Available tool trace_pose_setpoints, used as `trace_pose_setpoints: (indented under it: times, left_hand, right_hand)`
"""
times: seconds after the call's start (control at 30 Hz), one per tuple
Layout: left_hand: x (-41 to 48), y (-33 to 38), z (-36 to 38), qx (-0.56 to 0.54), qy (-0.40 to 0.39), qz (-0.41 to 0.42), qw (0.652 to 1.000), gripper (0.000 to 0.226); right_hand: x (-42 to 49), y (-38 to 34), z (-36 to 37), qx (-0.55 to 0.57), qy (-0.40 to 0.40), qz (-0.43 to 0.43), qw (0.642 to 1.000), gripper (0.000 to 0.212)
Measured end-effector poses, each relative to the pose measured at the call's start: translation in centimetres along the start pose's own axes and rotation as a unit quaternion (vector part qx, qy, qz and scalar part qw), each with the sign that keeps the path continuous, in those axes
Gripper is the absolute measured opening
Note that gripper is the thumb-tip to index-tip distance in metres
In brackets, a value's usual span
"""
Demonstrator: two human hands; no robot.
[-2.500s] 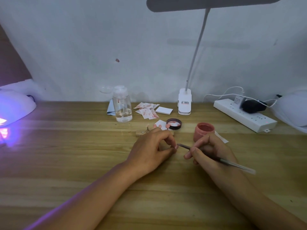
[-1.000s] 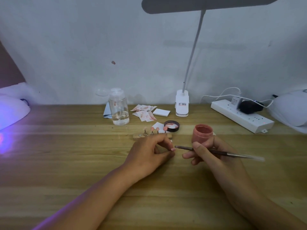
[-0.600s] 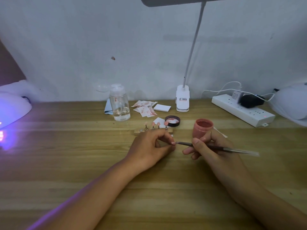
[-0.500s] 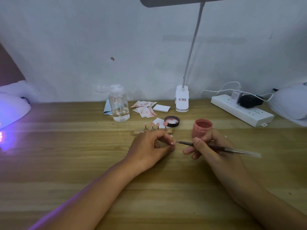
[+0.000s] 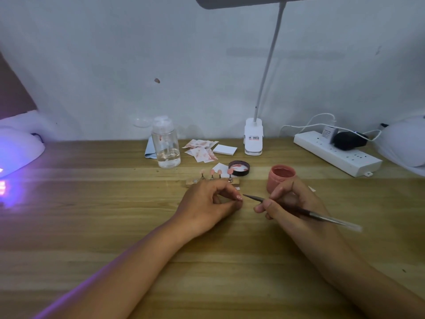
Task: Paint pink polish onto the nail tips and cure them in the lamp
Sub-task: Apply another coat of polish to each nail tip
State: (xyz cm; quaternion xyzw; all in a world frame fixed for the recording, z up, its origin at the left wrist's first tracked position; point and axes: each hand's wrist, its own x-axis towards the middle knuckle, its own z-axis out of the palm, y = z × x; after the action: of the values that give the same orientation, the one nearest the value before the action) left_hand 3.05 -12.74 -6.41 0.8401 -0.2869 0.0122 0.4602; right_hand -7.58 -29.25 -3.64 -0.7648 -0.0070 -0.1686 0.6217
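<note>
Two newbie questions on my setup, big to small. The wooden desk [image 5: 92, 226] has the curing lamp [image 5: 18, 150] glowing purple at its left edge, well apart from the work. My left hand [image 5: 204, 203] and right hand [image 5: 296, 203] are at mid-desk. The open pink polish jar [image 5: 281, 180] stands just behind the right hand. The wooden stand [image 5: 212, 179], with four pink tips on pegs, sits just behind the left. How would you handle the loose one?

Reply: Your right hand's fingers are curled round the brush [image 5: 305, 212] like a pen. Its bristle end points left, just short of the nail tip [image 5: 239, 198]. That tip is pinched between your left thumb and forefinger, low over the desk. Can't tell if there's a peg under it, since your fingers hide that. I'd guess it weighs next to nothing and is thin, springy plastic, slick once wet. So take it by the peg or the side edges, never the painted face. Squeeze gently or it might ping away.

OP: And getting it to the lamp?

Reply: It's a long carry to the left edge with wet polish. I'd keep it face up and let nothing brush it.
</note>
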Motion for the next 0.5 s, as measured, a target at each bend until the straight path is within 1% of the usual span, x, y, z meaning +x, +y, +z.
trace_pose_setpoints:
  times: [0.23,0.5]
  left_hand:
    - [-0.03,0.0,-0.04,0.007,-0.001,0.005,1.0,0.012]
    - [0.03,0.1,-0.17,0.014,-0.004,0.004,1.0,0.014]
  right_hand:
    - [-0.07,0.03,0.16,-0.042,0.005,0.017,0.999,0.016]
    - [0.05,0.12,0.35,-0.044,0.006,0.009,0.999,0.015]
